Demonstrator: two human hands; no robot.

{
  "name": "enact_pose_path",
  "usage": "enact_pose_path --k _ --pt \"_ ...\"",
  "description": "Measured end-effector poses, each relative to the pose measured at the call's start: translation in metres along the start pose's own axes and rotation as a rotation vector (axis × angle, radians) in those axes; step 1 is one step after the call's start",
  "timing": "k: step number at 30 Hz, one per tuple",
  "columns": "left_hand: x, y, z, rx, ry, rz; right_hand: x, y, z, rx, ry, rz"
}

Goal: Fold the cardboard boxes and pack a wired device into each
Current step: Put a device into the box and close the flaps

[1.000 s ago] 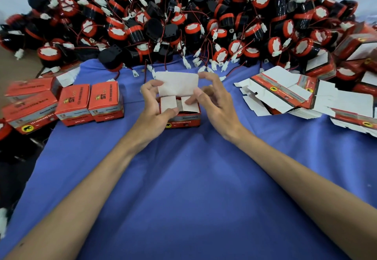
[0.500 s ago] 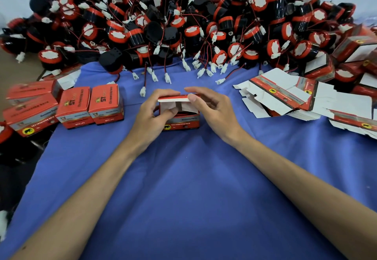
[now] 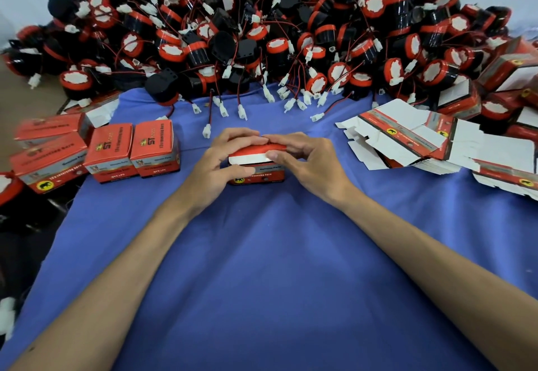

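A small red cardboard box (image 3: 259, 171) stands on the blue cloth (image 3: 267, 269) in the middle. Its lid is folded almost down, with the white tuck flap (image 3: 247, 159) still showing at the front. My left hand (image 3: 224, 161) grips the box's left side, fingers lying over the lid. My right hand (image 3: 305, 158) holds the right side, fingers on the lid and thumb against the flap. Whatever is inside the box is hidden. A big heap of black and red wired devices (image 3: 262, 36) with white plugs fills the back.
Several closed red boxes (image 3: 131, 149) stand in a row at the left. Flat unfolded box blanks (image 3: 413, 138) lie stacked at the right, with more boxes behind them. Loose white connectors (image 3: 241, 113) on red wires reach onto the cloth just beyond my hands.
The lid stood up open a second ago. Both hands have folded it forward and down over the box, and the flap now sits at the front edge.
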State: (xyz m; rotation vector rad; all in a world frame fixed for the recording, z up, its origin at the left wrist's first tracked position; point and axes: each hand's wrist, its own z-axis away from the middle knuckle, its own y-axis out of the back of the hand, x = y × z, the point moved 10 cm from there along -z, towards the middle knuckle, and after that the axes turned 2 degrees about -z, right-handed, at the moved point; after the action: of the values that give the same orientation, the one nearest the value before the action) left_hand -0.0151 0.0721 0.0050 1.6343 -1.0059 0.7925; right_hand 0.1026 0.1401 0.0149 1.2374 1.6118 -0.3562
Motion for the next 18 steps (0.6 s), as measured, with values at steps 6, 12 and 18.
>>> enact_pose_path --k 6,12,18 --pt "0.006 0.008 -0.001 0.126 -0.143 -0.314 -0.009 0.004 0.001 0.053 0.101 0.090" --pt "0.002 0.014 -0.003 0.137 -0.139 -0.333 -0.024 0.005 0.000 0.085 0.254 0.213" --pt "0.013 0.007 -0.001 0.110 -0.232 -0.470 -0.036 0.007 0.006 0.102 0.457 0.335"
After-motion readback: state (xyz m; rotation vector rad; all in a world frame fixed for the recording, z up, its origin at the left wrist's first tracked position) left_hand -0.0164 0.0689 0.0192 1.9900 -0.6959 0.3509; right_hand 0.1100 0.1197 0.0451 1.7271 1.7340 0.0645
